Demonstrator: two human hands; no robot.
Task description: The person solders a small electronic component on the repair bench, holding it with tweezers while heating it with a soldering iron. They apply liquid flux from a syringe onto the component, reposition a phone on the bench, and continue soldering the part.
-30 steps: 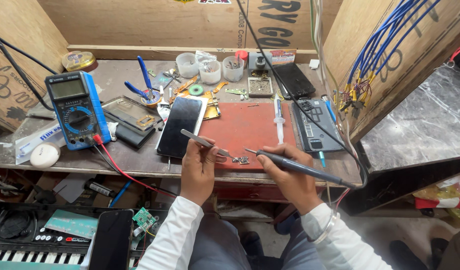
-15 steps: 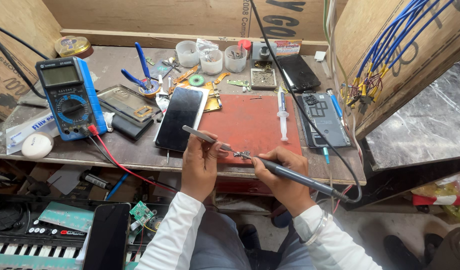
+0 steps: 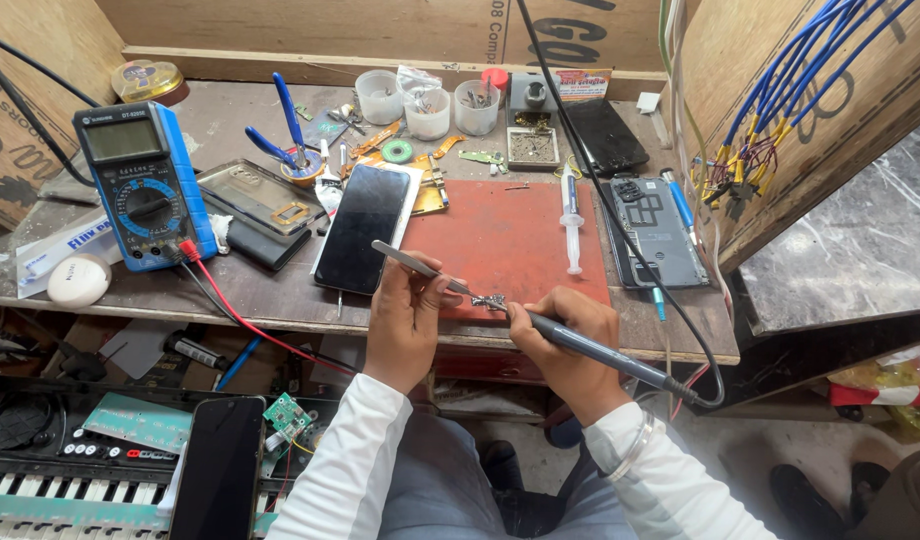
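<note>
Head view: my two hands working a small metal component at the front edge of the red work mat.

My left hand pinches a pair of metal tweezers, whose tips grip the small component lying on the near edge of the red mat. My right hand is closed around a dark soldering iron, its tip touching the component and its cable trailing to the right. Just left of the mat lies a black smartphone; on the mat, a syringe. A blue multimeter with a red lead stands well to the left, and an opened phone body lies right of the mat.
</note>
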